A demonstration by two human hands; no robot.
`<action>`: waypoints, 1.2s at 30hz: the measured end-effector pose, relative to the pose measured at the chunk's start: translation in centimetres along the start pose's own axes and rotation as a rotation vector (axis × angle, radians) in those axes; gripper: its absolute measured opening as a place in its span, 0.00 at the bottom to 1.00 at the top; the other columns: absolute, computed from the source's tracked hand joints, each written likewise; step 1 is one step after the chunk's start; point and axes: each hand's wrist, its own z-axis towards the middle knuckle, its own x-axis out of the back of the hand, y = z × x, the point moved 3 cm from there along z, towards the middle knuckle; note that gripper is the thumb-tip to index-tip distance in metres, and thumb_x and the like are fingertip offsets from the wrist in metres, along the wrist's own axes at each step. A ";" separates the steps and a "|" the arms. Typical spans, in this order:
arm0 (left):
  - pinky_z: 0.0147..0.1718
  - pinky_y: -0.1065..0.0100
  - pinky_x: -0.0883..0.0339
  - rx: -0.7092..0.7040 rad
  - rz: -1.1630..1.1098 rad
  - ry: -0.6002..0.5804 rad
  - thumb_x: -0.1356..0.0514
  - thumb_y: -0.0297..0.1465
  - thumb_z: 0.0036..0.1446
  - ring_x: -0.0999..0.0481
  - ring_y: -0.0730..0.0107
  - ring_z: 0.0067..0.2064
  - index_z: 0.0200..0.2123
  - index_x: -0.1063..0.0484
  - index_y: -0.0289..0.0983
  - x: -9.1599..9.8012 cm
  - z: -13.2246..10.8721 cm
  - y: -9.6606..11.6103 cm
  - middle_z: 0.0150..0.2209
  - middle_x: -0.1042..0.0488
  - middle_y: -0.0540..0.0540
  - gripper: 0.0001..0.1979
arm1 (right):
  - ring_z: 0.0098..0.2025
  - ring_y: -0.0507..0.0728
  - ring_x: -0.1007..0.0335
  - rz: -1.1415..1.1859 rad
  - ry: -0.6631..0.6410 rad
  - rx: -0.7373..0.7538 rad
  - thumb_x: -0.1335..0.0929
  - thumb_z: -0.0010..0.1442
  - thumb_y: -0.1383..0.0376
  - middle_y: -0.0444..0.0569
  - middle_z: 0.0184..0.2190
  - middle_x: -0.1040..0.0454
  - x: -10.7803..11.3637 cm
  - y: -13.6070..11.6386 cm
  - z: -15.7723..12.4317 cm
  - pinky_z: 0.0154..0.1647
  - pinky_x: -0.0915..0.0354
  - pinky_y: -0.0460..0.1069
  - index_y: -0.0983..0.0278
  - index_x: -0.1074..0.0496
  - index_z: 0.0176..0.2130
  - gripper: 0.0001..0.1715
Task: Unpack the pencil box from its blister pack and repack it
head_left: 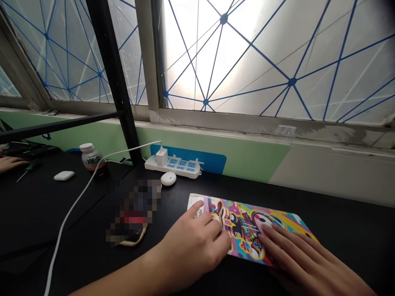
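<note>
A thin, colourful booklet (239, 224) with cartoon figures on its cover lies on the black desk in front of me. My left hand (200, 240) rests at its left end, the index finger stretched over a white printed strip and the other fingers curled against the cover and near edge. The left thumb is hidden. Flat across the right part of the booklet lies my right hand (311, 259), its fingers extended and its thumb out of sight. Part of the cover is hidden under both hands.
Left of the booklet lies a phone (135, 213), partly pixelated, near a round white case (168, 179). A power strip (185, 165) with a charger (161, 157) stands by the wall. A white cable (72, 205) crosses the desk. Farther left are a bottle (91, 158), a white case (64, 176) and another person's hand (12, 163).
</note>
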 end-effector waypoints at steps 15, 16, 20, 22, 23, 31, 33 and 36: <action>0.68 0.42 0.60 0.439 -0.324 -0.327 0.46 0.62 0.57 0.57 0.42 0.72 0.72 0.51 0.39 -1.2 -0.3 -2.3 0.73 0.54 0.37 0.49 | 0.65 0.67 0.39 -0.029 -0.327 0.058 0.32 0.63 0.48 0.46 0.67 0.42 3.2 -0.8 1.8 0.59 0.32 0.60 0.47 0.51 0.70 0.43; 0.68 0.42 0.59 0.439 -0.320 -0.335 0.47 0.62 0.58 0.58 0.43 0.72 0.72 0.51 0.40 -1.2 -0.3 -2.3 0.73 0.54 0.38 0.48 | 0.65 0.67 0.38 0.004 -0.361 0.029 0.31 0.63 0.48 0.45 0.66 0.39 4.0 0.1 1.5 0.58 0.31 0.60 0.46 0.48 0.69 0.41; 0.67 0.41 0.57 0.427 -0.289 -0.342 0.46 0.61 0.59 0.55 0.43 0.72 0.71 0.50 0.40 -1.0 -0.3 -2.3 0.73 0.54 0.38 0.46 | 0.58 0.66 0.28 0.052 -0.443 -0.049 0.31 0.63 0.50 0.44 0.58 0.26 6.8 3.1 0.8 0.52 0.26 0.57 0.46 0.29 0.59 0.25; 0.67 0.41 0.56 0.404 -0.275 -0.326 0.45 0.59 0.59 0.55 0.44 0.72 0.71 0.49 0.41 -0.9 -0.2 -2.2 0.72 0.53 0.39 0.45 | 0.52 0.66 0.23 0.026 -0.436 -0.085 0.33 0.65 0.49 0.46 0.51 0.21 7.2 3.3 1.0 0.49 0.25 0.58 0.49 0.22 0.52 0.20; 0.67 0.41 0.56 0.391 -0.269 -0.323 0.45 0.58 0.60 0.55 0.44 0.72 0.71 0.50 0.41 -0.8 -0.2 -2.1 0.72 0.52 0.39 0.44 | 0.51 0.67 0.22 0.003 -0.404 -0.107 0.34 0.65 0.48 0.47 0.49 0.19 7.1 3.0 1.3 0.50 0.26 0.61 0.50 0.20 0.50 0.20; 0.66 0.39 0.54 0.340 -0.187 -0.368 0.48 0.58 0.63 0.55 0.44 0.72 0.72 0.51 0.43 -1.7 -0.6 -2.5 0.73 0.56 0.40 0.42 | 0.71 0.73 0.57 0.059 -0.431 -0.126 0.30 0.59 0.43 0.56 0.71 0.54 2.3 -2.2 3.3 0.66 0.47 0.72 0.55 0.52 0.71 0.53; 0.66 0.41 0.53 0.332 -0.188 -0.343 0.47 0.58 0.62 0.53 0.44 0.72 0.71 0.50 0.45 -1.6 -0.8 -2.7 0.72 0.55 0.42 0.41 | 0.71 0.73 0.59 0.082 -0.514 -0.156 0.28 0.59 0.49 0.52 0.72 0.55 2.4 -1.5 2.6 0.67 0.49 0.72 0.50 0.53 0.71 0.51; 0.67 0.44 0.53 0.348 -0.194 -0.326 0.46 0.58 0.61 0.51 0.45 0.71 0.71 0.48 0.46 -1.2 -1.1 -3.1 0.72 0.53 0.42 0.41 | 0.72 0.70 0.59 0.114 -0.558 -0.217 0.27 0.58 0.60 0.45 0.72 0.55 3.5 1.1 0.9 0.68 0.48 0.69 0.44 0.54 0.71 0.52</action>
